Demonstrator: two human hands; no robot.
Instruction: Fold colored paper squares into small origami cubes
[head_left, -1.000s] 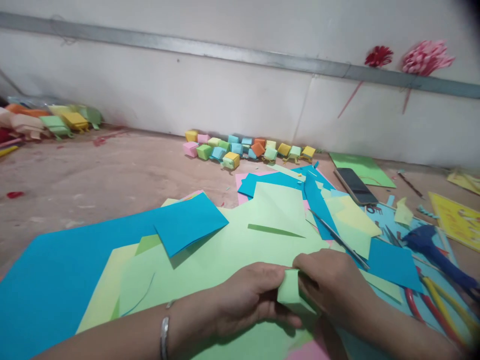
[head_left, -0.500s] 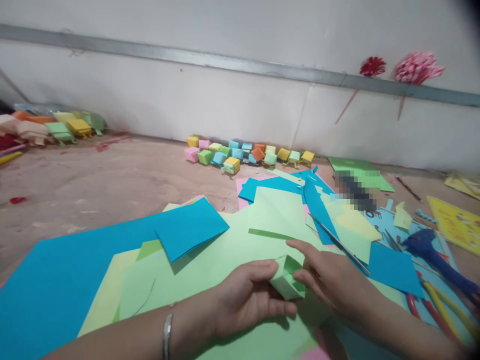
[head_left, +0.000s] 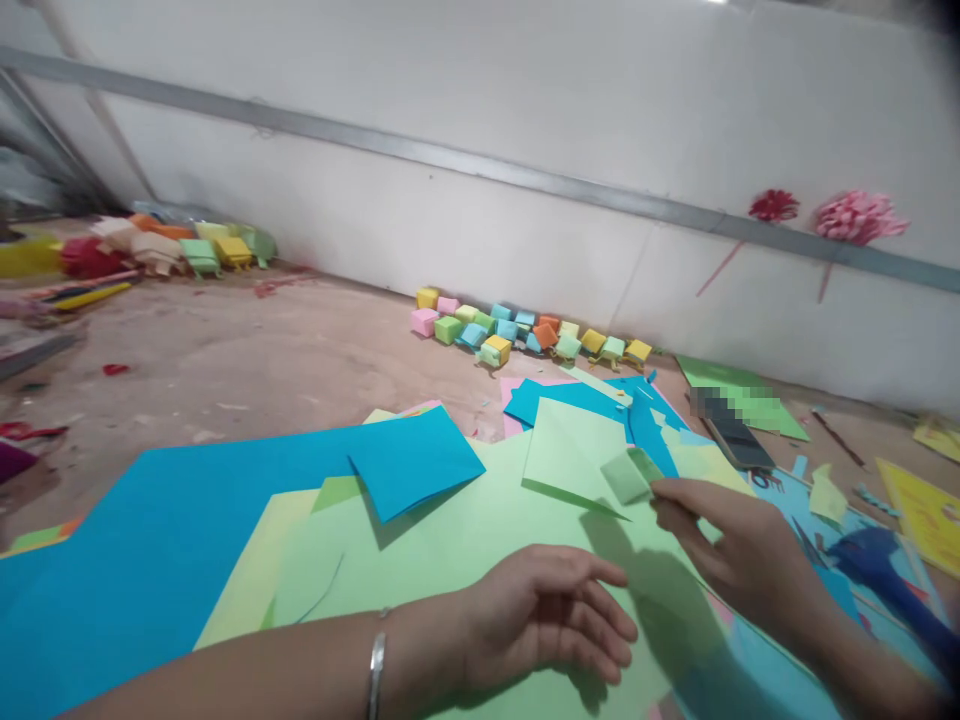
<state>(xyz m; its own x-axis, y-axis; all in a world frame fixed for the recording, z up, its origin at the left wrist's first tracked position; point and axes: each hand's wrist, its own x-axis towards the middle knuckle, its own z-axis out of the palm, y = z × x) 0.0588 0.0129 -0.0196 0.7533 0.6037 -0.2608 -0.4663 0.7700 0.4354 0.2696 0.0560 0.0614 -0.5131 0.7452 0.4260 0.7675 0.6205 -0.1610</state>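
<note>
My right hand (head_left: 724, 530) pinches a small light green folded paper box (head_left: 628, 476) at its edge, held above the papers. Below it and to the left, my left hand (head_left: 559, 620) is empty, palm turned inward with its fingers loosely curled and apart. Under both hands lie large light green paper sheets (head_left: 450, 520). A folded light green paper (head_left: 566, 445) sits just behind the box, and a folded blue paper (head_left: 416, 465) rests farther left.
Many small coloured paper boxes (head_left: 495, 350) stand along the wall. At the right lie a phone (head_left: 731, 430), a blue-handled tool (head_left: 877, 555) and a yellow printed sheet (head_left: 922, 510). Larger paper figures (head_left: 199, 255) stand at the far left. A big blue sheet (head_left: 187, 520) covers the left front.
My left hand has let go of the small green box. My right hand has carried it up and away to the right. The view has shifted left and up.
</note>
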